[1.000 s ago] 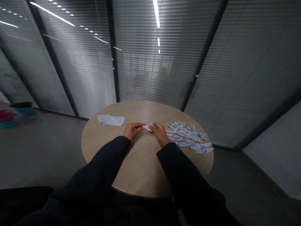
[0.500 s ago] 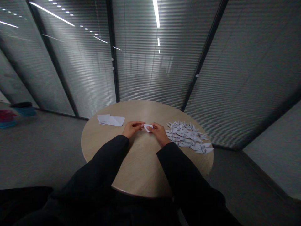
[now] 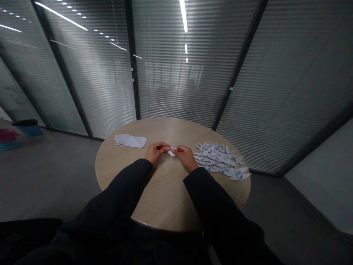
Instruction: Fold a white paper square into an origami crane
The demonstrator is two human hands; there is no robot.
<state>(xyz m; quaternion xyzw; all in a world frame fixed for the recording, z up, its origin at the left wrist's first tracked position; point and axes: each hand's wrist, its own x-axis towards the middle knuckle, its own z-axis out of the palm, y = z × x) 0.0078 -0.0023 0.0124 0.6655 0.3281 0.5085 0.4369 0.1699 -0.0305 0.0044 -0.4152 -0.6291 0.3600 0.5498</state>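
Observation:
A small piece of folded white paper [image 3: 171,152] is held between my two hands, above the middle of the table. My left hand [image 3: 156,151] pinches its left side between thumb and fingers. On the opposite side, my right hand [image 3: 186,156] grips the paper, its thumb pressed on the near face. The fingertips partly cover the paper, so its exact folds are hard to make out. Just right of my right hand lies a spread of several folded paper cranes [image 3: 217,158]. Left of my left hand rests a stack of white paper sheets [image 3: 132,141].
The round wooden table [image 3: 162,198] stands close to a glass partition with blinds [image 3: 176,88]. On the floor at far left are a blue bin with a dark rim [image 3: 29,129] and a blue container with something red in it [image 3: 9,139].
The folded paper has tilted between my fingers: its upper edge now looks flattened and a smaller point hangs toward me. Both hands have stayed in nearly the same place.

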